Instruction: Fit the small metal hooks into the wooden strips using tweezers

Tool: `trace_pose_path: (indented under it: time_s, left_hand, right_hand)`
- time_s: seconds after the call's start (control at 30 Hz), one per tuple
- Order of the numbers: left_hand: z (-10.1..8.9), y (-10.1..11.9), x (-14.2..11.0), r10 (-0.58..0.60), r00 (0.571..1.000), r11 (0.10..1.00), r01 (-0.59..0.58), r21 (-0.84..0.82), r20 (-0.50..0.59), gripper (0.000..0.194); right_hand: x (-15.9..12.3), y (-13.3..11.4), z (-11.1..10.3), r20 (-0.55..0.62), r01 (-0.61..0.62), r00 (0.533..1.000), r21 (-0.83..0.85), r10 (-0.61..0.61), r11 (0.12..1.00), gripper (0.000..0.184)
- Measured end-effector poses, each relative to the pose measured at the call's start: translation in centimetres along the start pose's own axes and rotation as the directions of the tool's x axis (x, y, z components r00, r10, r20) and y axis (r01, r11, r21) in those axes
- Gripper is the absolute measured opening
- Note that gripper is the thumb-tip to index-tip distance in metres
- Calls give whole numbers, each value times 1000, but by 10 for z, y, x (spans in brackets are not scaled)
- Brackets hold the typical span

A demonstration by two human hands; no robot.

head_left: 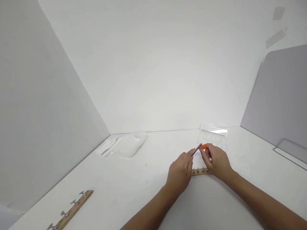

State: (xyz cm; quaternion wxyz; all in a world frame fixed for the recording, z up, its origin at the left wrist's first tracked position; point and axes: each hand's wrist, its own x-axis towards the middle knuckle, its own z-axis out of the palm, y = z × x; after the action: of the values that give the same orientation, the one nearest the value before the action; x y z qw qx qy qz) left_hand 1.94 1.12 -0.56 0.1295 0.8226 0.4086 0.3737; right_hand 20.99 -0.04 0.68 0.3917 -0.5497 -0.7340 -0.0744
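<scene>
My left hand is closed on a thin, dark purple strip with a pale edge, which tilts up to the right. Between the fingers and thumb of my right hand is a small orange piece, narrow and rounded. Its left end is close to the strip's upper tip; I cannot tell whether they touch. Just below both hands lies a wooden strip with several metal hooks, partly covered by my right hand.
At lower left lies another wooden hook strip. Clear plastic packaging lies at the back left, and a clear plastic bag behind my hands. To the right are a sheet of small clear dots and a grey panel.
</scene>
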Motion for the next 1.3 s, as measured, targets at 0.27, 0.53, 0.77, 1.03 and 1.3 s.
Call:
trace_pose_path:
  time_s: [0.27, 0.53, 0.77, 1.03, 1.3]
  left_hand:
    - [3, -5, 0, 44, 998, 999, -43, 8, -55, 45]
    - [6, -9, -3, 92, 993, 996, -91, 24, -73, 44]
    - [8, -10, -4, 135, 987, 990, -132, 42, -84, 44]
    - [5, -10, -2, 123, 991, 988, -119, 94, -45, 44]
    - [6, -8, -2, 88, 996, 991, -84, 105, -34, 43]
  right_hand:
    - [1, -1, -2, -3, 6, 1000, -62, -6, 998, 32]
    - [-1, 4, 1, 94, -68, 994, 43, 64, 997, 31]
    - [-1, 4, 3, 206, -97, 976, 114, 71, 989, 32]
    - [0, 4, 0, 242, -103, 967, 99, 76, 990, 33]
    - [1, -2, -4, 353, -228, 930, 318, 108, 920, 29]
